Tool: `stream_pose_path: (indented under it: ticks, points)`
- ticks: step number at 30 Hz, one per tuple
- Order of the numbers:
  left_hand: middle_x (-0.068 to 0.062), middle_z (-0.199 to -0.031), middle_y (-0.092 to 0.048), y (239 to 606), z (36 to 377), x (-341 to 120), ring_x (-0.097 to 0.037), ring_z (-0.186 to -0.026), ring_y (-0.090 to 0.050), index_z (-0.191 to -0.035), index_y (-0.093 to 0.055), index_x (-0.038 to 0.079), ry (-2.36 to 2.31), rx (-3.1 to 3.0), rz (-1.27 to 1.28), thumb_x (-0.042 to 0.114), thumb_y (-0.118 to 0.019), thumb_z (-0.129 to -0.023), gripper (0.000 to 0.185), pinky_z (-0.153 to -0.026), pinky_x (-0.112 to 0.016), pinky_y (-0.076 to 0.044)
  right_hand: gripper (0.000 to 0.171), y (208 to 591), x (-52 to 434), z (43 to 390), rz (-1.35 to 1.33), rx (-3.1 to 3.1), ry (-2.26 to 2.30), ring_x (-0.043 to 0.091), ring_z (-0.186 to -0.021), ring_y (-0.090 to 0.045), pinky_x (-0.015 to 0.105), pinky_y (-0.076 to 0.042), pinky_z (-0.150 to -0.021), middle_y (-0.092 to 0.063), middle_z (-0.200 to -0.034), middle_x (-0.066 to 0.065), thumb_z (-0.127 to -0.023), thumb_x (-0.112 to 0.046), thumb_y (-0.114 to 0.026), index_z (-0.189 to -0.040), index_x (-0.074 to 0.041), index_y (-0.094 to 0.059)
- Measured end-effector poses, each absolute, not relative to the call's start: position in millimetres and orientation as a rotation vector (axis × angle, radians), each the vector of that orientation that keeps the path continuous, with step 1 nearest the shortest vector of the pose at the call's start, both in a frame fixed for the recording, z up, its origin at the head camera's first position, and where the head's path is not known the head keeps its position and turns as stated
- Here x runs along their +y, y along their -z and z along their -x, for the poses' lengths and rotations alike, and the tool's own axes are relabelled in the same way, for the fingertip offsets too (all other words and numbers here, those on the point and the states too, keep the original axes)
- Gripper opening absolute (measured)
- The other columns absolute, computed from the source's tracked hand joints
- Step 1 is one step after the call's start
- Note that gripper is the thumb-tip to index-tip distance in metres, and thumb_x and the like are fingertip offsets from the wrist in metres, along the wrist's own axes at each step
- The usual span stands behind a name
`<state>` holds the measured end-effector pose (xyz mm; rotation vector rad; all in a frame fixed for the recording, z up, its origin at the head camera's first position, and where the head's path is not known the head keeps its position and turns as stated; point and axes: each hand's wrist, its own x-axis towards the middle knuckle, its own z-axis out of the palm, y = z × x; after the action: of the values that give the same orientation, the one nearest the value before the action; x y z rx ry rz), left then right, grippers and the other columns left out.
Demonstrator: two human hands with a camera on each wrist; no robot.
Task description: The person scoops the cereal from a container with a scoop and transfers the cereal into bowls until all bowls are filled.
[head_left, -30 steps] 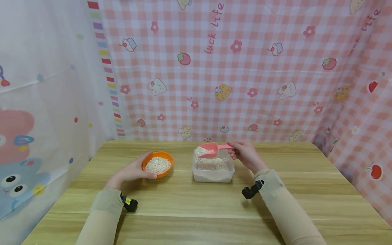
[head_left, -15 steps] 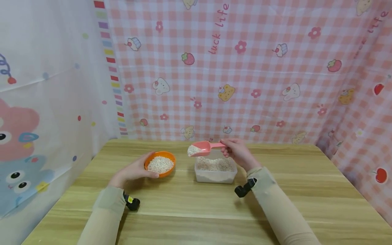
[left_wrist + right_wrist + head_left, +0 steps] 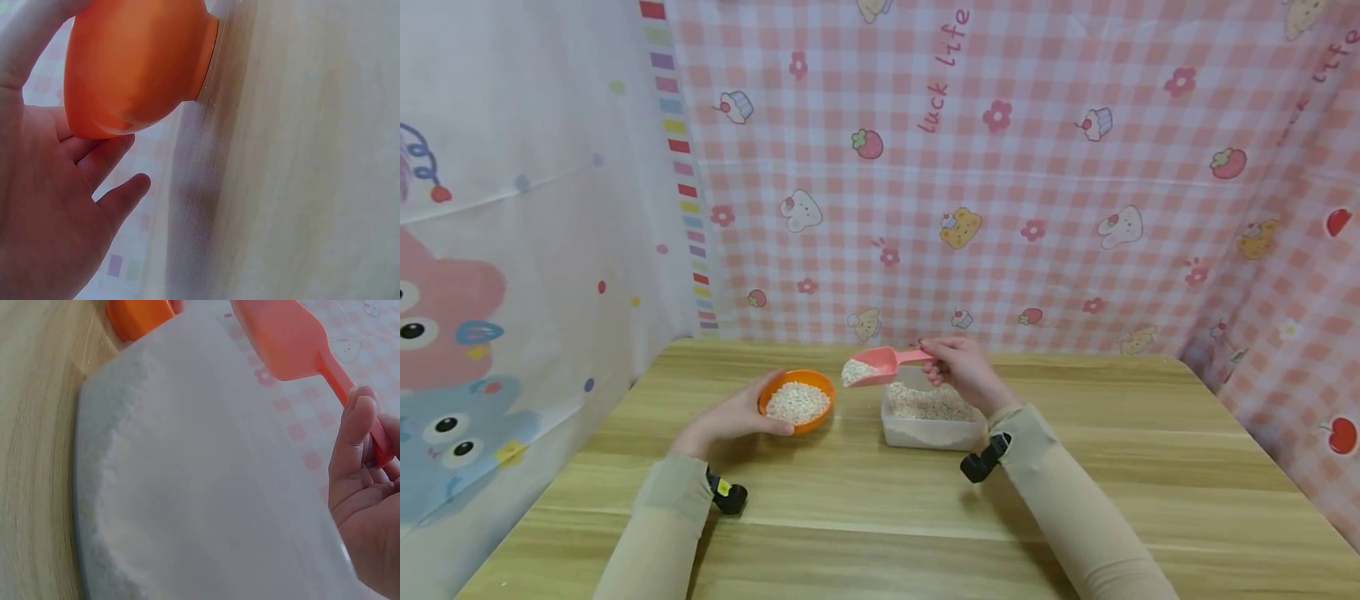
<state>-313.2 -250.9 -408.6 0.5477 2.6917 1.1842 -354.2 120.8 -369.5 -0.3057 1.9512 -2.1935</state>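
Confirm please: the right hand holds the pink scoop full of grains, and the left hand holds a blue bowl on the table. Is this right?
Only the colour is wrong. The bowl in the left hand is orange, not blue; the head view shows it, and the left wrist view too. The rest stands: the right hand holds the pink scoop with grains in it, and the bowl sits on the table.

Smooth glossy orange plastic bowl [image 3: 797,401], pink plastic scoop [image 3: 880,364], translucent plastic tub [image 3: 931,430], matt wood-grain table [image 3: 880,517]
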Motion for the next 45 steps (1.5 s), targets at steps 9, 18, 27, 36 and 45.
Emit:
stream_pose_path:
  ticks: [9, 18, 27, 36, 45]
  points:
    - [-0.026, -0.156, -0.016, 410, 312, -252, -0.045, -0.141, -0.017, -0.155, -0.017, 0.006, -1.206, 2.664, -0.524, 0.039, -0.083, -0.074, 0.110, -0.109, -0.063, -0.019, 0.036, 371, 106, 355, 0.343, 1.931, 2.181, 0.008, -0.051, -0.056, 0.020, -0.050, -0.050, -0.063, -0.064, 0.004, -0.099, -0.009, -0.054, -0.122, 0.019, -0.054]
    - [-0.026, -0.156, -0.015, 413, 314, -252, -0.045, -0.141, -0.016, -0.155, -0.016, 0.005, -1.209, 2.666, -0.527, 0.037, -0.082, -0.075, 0.109, -0.110, -0.063, -0.017, 0.036, 374, 93, 359, 0.335, 1.913, 2.164, 0.008, -0.050, -0.056, 0.020, -0.051, -0.050, -0.063, -0.064, 0.004, -0.099, -0.009, -0.054, -0.122, 0.019, -0.053]
    - [-0.024, -0.157, -0.013, 411, 315, -251, -0.044, -0.142, -0.014, -0.155, -0.015, 0.006, -1.214, 2.653, -0.527, 0.035, -0.081, -0.076, 0.107, -0.110, -0.063, -0.016, 0.029, 370, 79, 360, 0.350, 1.919, 2.116, 0.009, -0.051, -0.056, 0.021, -0.051, -0.050, -0.063, -0.065, 0.006, -0.099, -0.011, -0.054, -0.116, 0.012, -0.061]
    - [-0.023, -0.157, -0.016, 410, 316, -253, -0.043, -0.141, -0.018, -0.155, -0.016, 0.006, -1.197, 2.667, -0.536, 0.036, -0.081, -0.076, 0.107, -0.110, -0.062, -0.019, 0.032, 369, 65, 361, 0.362, 1.928, 2.097, 0.009, -0.051, -0.056, 0.021, -0.050, -0.049, -0.063, -0.064, 0.006, -0.099, -0.010, -0.055, -0.117, 0.017, -0.058]
    - [-0.023, -0.157, -0.016, 410, 316, -253, -0.042, -0.141, -0.018, -0.155, -0.017, 0.006, -1.195, 2.668, -0.549, 0.039, -0.081, -0.075, 0.107, -0.110, -0.061, -0.020, 0.034, 369, 57, 363, 0.390, 1.954, 2.052, 0.009, -0.051, -0.056, 0.021, -0.051, -0.050, -0.063, -0.064, 0.006, -0.099, -0.011, -0.055, -0.119, 0.017, -0.057]
